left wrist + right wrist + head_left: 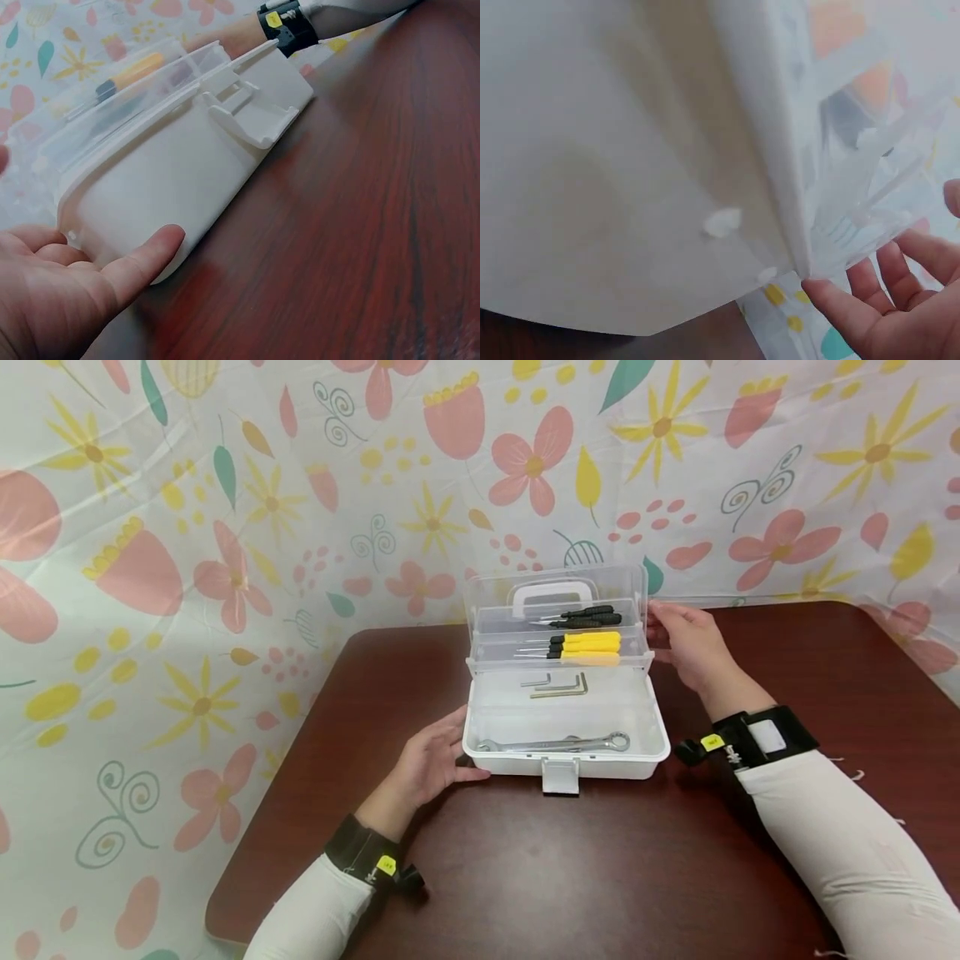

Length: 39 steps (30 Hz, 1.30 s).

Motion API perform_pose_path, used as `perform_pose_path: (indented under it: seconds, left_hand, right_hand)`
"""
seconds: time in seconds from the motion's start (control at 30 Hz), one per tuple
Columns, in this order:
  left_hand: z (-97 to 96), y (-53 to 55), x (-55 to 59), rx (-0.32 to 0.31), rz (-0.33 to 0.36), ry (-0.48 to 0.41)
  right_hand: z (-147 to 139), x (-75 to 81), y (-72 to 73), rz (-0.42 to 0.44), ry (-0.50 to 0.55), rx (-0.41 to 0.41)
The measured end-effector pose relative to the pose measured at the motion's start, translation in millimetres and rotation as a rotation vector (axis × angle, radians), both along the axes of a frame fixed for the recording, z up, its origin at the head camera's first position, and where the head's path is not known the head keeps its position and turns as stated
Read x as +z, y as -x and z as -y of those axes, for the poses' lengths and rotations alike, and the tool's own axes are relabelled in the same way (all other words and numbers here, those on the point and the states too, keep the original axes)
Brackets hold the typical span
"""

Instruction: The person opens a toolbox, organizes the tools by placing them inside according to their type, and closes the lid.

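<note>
A white toolbox (pixel 615 768) stands on the table with its clear lid (pixel 487 602) raised. Yellow-handled screwdrivers (pixel 592 647) and black-handled screwdrivers (pixel 596 618) lie in the tiered trays. Below them are several hex keys (pixel 562 691), and a combination wrench (pixel 600 743) lies along the box's front. My left hand (pixel 431 760) holds the front left corner, its thumb (pixel 154 251) against the front wall. At the right rear, my right hand (pixel 686 639) grips the box by the lid edge; its thumb (pixel 840 304) meets the hinge corner while the other fingers curl beside the lid.
The dark wooden table (pixel 525 877) extends around the box. Behind it hangs a flowered cloth (pixel 300 485). A white latch (pixel 560 774) hangs down at the box's front, and a white handle (pixel 551 593) shows on the lid.
</note>
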<state>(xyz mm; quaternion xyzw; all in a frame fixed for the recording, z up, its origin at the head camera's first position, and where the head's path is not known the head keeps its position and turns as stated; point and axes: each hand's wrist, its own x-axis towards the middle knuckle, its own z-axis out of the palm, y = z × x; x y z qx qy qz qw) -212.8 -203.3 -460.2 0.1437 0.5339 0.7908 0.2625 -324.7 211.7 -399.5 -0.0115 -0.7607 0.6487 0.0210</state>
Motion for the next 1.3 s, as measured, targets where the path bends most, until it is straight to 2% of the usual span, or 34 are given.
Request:
perform_pose_path:
  seconds: [0.1, 0.27, 0.43, 0.8, 1.03, 1.3]
  left_hand:
    - [0.7, -0.1, -0.9, -0.02, 0.0, -0.021]
    - [0.8, 0.1, -2.6, -0.036, -0.021, -0.048]
    - [0.8, -0.2, -3.1, -0.05, -0.037, -0.054]
    - [2.3, -0.5, -3.8, -0.079, -0.054, -0.061]
    - [1.3, -0.5, -3.1, -0.068, -0.039, -0.064]
    - [-0.1, 0.5, -2.7, -0.022, -0.06, -0.032]
  right_hand:
    - [0, 3.0, -1.5, 0.03, 0.064, -0.024]
    - [-1, 9.6, -5.3, 0.054, 0.095, -0.039]
    - [-1, 13.4, -8.1, 0.07, 0.074, -0.038]
    - [-4, 18.9, -14.0, 0.026, 0.052, -0.021]
    - [7, 21.5, -18.2, -0.028, -0.044, 0.005]
    - [18, 14.7, -23.7, -0.205, -0.04, 0.046]
